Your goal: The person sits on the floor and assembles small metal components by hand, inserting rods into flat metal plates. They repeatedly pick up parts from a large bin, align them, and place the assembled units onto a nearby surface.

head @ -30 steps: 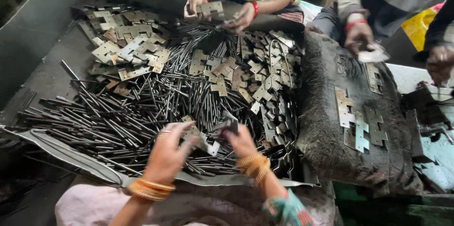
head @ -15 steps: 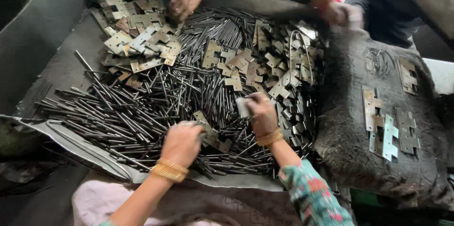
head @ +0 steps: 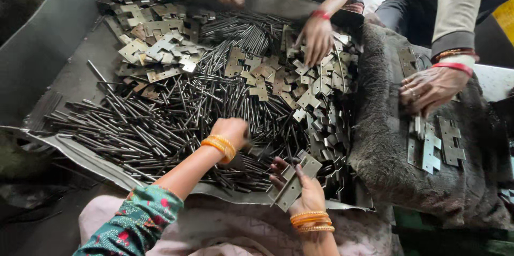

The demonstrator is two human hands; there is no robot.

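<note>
Holding a grey metal hinge (head: 292, 183) in curled fingers, the right hand (head: 302, 192) sits at the near edge of the metal tray (head: 69, 151). The left hand (head: 231, 130), closed among the dark pins (head: 134, 127) heaped in the tray's middle, appears to be picking one. Step judged: pin selection; the next move calls for threading it through the hinge knuckles.

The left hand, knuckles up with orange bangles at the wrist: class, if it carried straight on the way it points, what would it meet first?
The left hand points up-frame over the metal pins. It would probably meet those pins first, then the hinge plates; depth is hard to judge.
</note>
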